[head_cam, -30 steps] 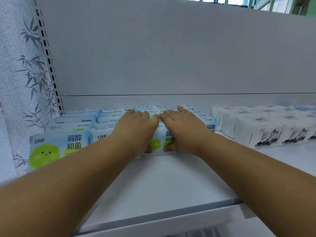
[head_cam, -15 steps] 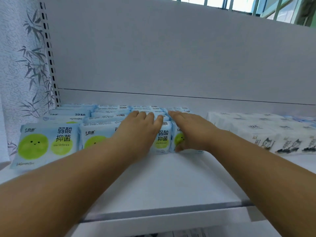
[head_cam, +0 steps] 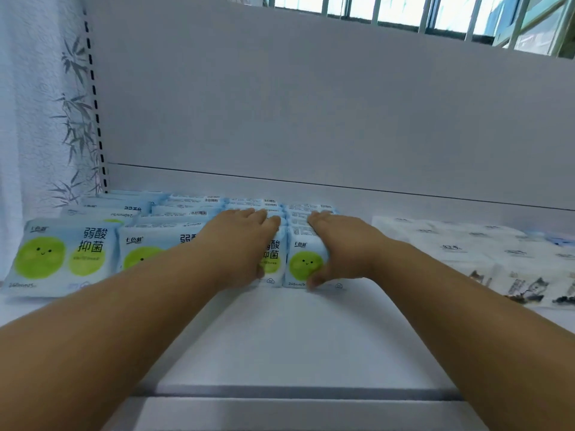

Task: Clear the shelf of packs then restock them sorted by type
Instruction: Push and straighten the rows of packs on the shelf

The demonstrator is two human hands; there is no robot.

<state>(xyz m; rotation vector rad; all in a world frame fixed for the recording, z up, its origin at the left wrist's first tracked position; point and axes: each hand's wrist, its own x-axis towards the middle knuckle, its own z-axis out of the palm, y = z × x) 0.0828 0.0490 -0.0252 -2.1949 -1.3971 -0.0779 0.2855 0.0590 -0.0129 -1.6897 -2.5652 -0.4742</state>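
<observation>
Several light-blue packs [head_cam: 59,253] with green smiley circles stand in rows on the left half of the white shelf [head_cam: 295,337]. My left hand [head_cam: 239,244] lies flat on top of one row, its fingers stretched toward the back and partly covering the front pack [head_cam: 273,253]. My right hand [head_cam: 342,244] holds the rightmost front blue pack [head_cam: 303,262], fingers over its top and thumb hooked against its lower front. White packs [head_cam: 466,253] with ink-style cat pictures fill the right side, apart from the blue rows.
The shelf's white back panel [head_cam: 311,119] rises behind the packs. A slotted upright [head_cam: 93,119] and a bamboo-patterned wall [head_cam: 37,119] close the left side. A barred window [head_cam: 435,10] shows above. The shelf's front edge [head_cam: 295,393] is near me.
My hands have drawn apart; they now lie on two neighbouring rows instead of side by side. The view has shifted, showing more blue packs at left.
</observation>
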